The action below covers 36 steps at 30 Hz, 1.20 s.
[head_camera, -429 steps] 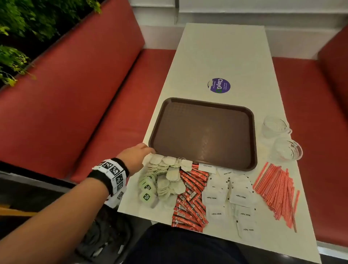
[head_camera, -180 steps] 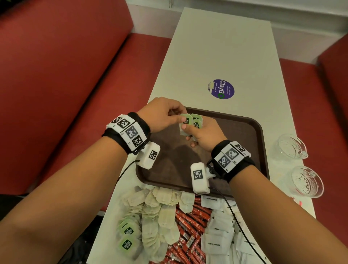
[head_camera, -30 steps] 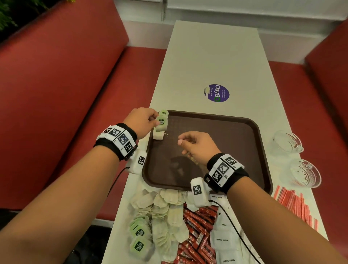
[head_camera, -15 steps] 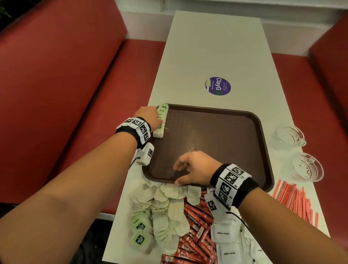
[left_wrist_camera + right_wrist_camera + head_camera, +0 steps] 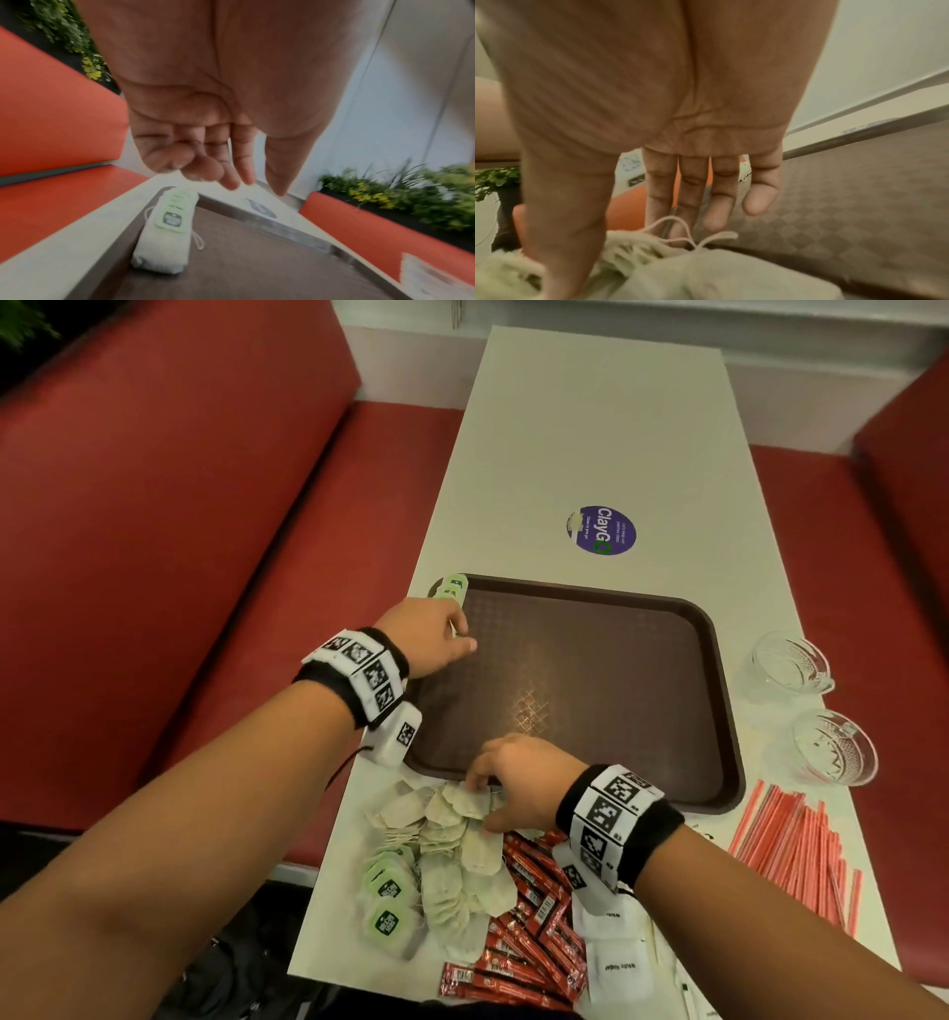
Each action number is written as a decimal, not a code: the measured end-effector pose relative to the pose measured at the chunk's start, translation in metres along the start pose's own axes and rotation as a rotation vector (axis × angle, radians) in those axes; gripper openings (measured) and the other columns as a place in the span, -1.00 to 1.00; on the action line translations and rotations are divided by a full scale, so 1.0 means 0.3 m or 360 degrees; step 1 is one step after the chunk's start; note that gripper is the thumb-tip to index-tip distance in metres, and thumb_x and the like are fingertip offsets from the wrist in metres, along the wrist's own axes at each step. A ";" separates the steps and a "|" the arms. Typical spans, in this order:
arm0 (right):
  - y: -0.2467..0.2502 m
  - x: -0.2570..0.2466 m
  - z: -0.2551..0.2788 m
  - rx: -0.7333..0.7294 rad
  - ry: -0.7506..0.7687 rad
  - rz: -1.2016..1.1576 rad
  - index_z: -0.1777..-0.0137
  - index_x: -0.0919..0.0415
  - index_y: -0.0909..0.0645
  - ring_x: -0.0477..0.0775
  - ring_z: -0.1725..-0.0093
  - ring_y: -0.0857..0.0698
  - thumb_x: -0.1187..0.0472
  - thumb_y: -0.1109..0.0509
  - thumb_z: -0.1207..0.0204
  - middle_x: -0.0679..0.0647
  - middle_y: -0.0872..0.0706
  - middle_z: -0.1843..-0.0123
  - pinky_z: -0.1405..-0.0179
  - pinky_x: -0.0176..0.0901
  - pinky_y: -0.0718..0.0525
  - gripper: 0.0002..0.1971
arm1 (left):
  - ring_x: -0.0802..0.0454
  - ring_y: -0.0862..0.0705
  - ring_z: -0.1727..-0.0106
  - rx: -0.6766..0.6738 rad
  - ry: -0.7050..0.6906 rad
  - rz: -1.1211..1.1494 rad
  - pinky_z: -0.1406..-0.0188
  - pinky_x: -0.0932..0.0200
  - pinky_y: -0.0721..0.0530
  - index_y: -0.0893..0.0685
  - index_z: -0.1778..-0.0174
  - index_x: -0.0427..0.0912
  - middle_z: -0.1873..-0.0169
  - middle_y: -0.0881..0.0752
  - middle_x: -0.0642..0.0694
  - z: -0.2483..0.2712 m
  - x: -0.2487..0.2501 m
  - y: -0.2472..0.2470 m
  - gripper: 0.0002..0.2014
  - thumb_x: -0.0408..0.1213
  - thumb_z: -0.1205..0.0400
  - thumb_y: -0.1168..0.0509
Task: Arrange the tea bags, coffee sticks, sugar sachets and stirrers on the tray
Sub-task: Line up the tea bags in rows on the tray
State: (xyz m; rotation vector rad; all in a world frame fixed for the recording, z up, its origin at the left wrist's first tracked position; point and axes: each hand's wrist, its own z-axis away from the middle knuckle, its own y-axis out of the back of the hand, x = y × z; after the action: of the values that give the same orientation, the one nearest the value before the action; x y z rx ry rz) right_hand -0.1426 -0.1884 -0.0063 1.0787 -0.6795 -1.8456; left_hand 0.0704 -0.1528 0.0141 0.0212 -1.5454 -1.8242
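The left hand [image 5: 426, 634] hangs slack and holds nothing, above a short row of papery tea bags [image 5: 167, 229] with green tags along the left rim of the brown, checker-textured tray [image 5: 590, 690]. The right hand [image 5: 518, 778], fingers straight, touches the loose tea bag pile [image 5: 452, 845] just before the tray.

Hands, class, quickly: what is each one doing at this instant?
Left hand: open, loose fingers, holding nothing, above the tea bags on the tray.
Right hand: fingers straight, reaching into the tea bag pile; no grip visible yet.
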 end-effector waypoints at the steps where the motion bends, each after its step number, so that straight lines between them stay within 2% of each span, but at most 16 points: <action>1: -0.003 -0.004 0.001 0.0024 0.0006 0.0001 -0.28 0.03 -0.70 0.06 -0.19 -0.60 -0.08 -0.56 -0.43 -0.03 -0.67 -0.19 -0.19 0.01 -0.64 -0.57 | 0.16 -0.68 0.10 -0.0061 -0.0069 0.0052 0.12 0.21 -0.57 -0.67 -0.01 0.09 0.13 -0.72 0.12 0.059 0.007 -0.002 -0.83 0.06 -0.61 -0.39; 4: -0.012 -0.018 0.007 0.0099 0.0002 -0.0011 -0.24 0.07 -0.74 0.10 -0.17 -0.64 0.01 -0.45 -0.51 0.03 -0.70 -0.15 -0.15 0.00 -0.64 -0.67 | 0.29 -0.66 0.12 -0.0297 -0.0197 0.0060 0.07 0.25 -0.60 -0.70 0.04 0.17 0.17 -0.72 0.20 0.210 -0.002 -0.032 -0.96 -0.04 -0.62 -0.40; 7: -0.022 -0.025 0.009 0.0136 -0.0060 -0.0023 -0.15 0.11 -0.75 0.16 -0.12 -0.67 0.07 -0.33 -0.58 0.07 -0.71 -0.11 -0.12 0.05 -0.66 -0.74 | 0.41 -0.61 0.17 -0.0521 -0.0256 -0.0021 0.20 0.46 -0.48 -0.73 -0.09 0.18 0.14 -0.72 0.25 0.308 -0.044 -0.077 -0.83 -0.13 -0.60 -0.43; 10: -0.034 -0.014 0.007 0.0200 -0.0133 -0.0090 -0.09 0.08 -0.73 0.16 -0.08 -0.69 0.13 -0.28 -0.61 0.06 -0.74 -0.09 -0.12 0.09 -0.68 -0.80 | 0.46 -0.59 0.16 -0.0610 -0.0289 0.0017 0.24 0.56 -0.42 -0.71 -0.19 0.14 0.00 -0.71 0.24 0.371 -0.083 -0.124 -0.69 -0.11 -0.53 -0.50; 12: -0.036 -0.009 0.005 0.0222 -0.0164 -0.0136 -0.08 0.08 -0.71 0.16 -0.09 -0.69 0.15 -0.28 -0.65 0.07 -0.75 -0.11 -0.11 0.05 -0.67 -0.83 | 0.46 -0.57 0.14 -0.0583 -0.0294 0.0023 0.21 0.53 -0.44 -0.69 -0.17 0.14 0.00 -0.66 0.26 0.399 -0.100 -0.156 -0.63 -0.04 -0.46 -0.55; 15: -0.036 -0.011 0.005 0.0302 -0.0180 -0.0185 0.07 0.08 -0.58 0.19 -0.05 -0.69 0.16 -0.27 -0.68 0.10 -0.73 -0.03 -0.02 0.02 -0.65 -0.89 | 0.40 -0.55 0.15 -0.0525 -0.0287 0.0028 0.16 0.39 -0.49 -0.68 -0.09 0.15 0.07 -0.63 0.26 0.413 -0.110 -0.189 -0.62 0.02 -0.40 -0.59; 18: -0.034 -0.012 0.005 0.0394 -0.0198 -0.0257 0.00 0.10 -0.55 0.09 0.04 -0.61 0.14 -0.26 -0.72 0.06 -0.68 0.00 0.06 -0.10 -0.51 -0.91 | 0.37 -0.57 0.16 -0.0463 -0.0264 0.0080 0.19 0.37 -0.50 -0.67 -0.01 0.12 0.10 -0.65 0.23 0.413 -0.100 -0.193 -0.63 0.08 -0.38 -0.61; 21: -0.034 -0.010 -0.002 0.0427 -0.0189 -0.0320 0.03 0.02 -0.50 0.06 0.08 -0.57 0.11 -0.27 -0.73 -0.06 -0.61 0.12 0.09 -0.15 -0.44 -0.91 | 0.25 -0.64 0.23 -0.0228 -0.0197 0.0209 0.23 0.26 -0.60 -0.62 0.12 0.08 0.22 -0.70 0.15 0.407 -0.081 -0.185 -0.68 0.14 -0.44 -0.55; 23: -0.031 -0.012 -0.008 0.0430 -0.0181 -0.0344 0.10 0.01 -0.44 0.04 0.11 -0.55 0.12 -0.28 -0.72 -0.13 -0.52 0.21 0.12 -0.13 -0.43 -0.85 | 0.20 -0.67 0.23 -0.0129 -0.0183 0.0318 0.17 0.17 -0.67 -0.60 0.08 0.08 0.23 -0.72 0.13 0.395 -0.075 -0.181 -0.70 0.08 -0.47 -0.55; 26: -0.016 -0.019 -0.013 0.0494 -0.0160 -0.0433 0.07 0.08 -0.55 0.06 0.10 -0.60 0.13 -0.31 -0.71 -0.06 -0.60 0.16 0.11 -0.07 -0.53 -0.89 | 0.21 -0.71 0.19 -0.0145 -0.0220 0.0435 0.04 0.08 -0.72 -0.67 -0.02 0.08 0.21 -0.75 0.14 0.378 -0.069 -0.180 -0.76 -0.06 -0.51 -0.55; 28: -0.011 -0.023 -0.015 0.0540 -0.0143 -0.0483 0.01 0.09 -0.61 0.02 0.11 -0.60 0.14 -0.33 -0.70 -0.07 -0.61 0.16 0.14 -0.12 -0.49 -0.92 | 0.15 -0.72 0.19 -0.0135 -0.0221 0.0445 0.04 0.04 -0.74 -0.71 0.01 0.06 0.24 -0.76 0.09 0.372 -0.063 -0.180 -0.82 -0.11 -0.53 -0.54; 32: -0.001 -0.032 -0.019 0.0702 -0.0164 -0.0682 -0.11 0.08 -0.64 -0.05 0.13 -0.66 0.10 -0.44 -0.63 -0.07 -0.70 0.11 0.17 -0.21 -0.54 -0.87 | 0.10 -0.74 0.23 -0.0091 -0.0237 0.0452 0.16 0.09 -0.73 -0.73 0.12 -0.01 0.29 -0.77 0.04 0.368 -0.058 -0.162 -0.91 -0.13 -0.59 -0.49; 36: 0.022 -0.027 -0.023 0.0680 -0.0223 -0.0864 -0.17 0.05 -0.61 -0.09 0.08 -0.72 0.04 -0.63 -0.44 -0.08 -0.74 0.05 0.12 -0.26 -0.65 -0.63 | 0.30 -0.62 0.34 0.0002 -0.0281 0.0516 0.28 0.36 -0.54 -0.70 0.15 0.03 0.34 -0.71 0.14 0.366 -0.061 -0.134 -0.91 -0.23 -0.62 -0.46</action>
State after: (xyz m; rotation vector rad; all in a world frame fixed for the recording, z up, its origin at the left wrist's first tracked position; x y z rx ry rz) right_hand -0.1320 -0.1845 -0.0011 1.5335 -0.9626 -2.3147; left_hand 0.0136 -0.0498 0.0020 -0.3778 -1.5650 -1.6001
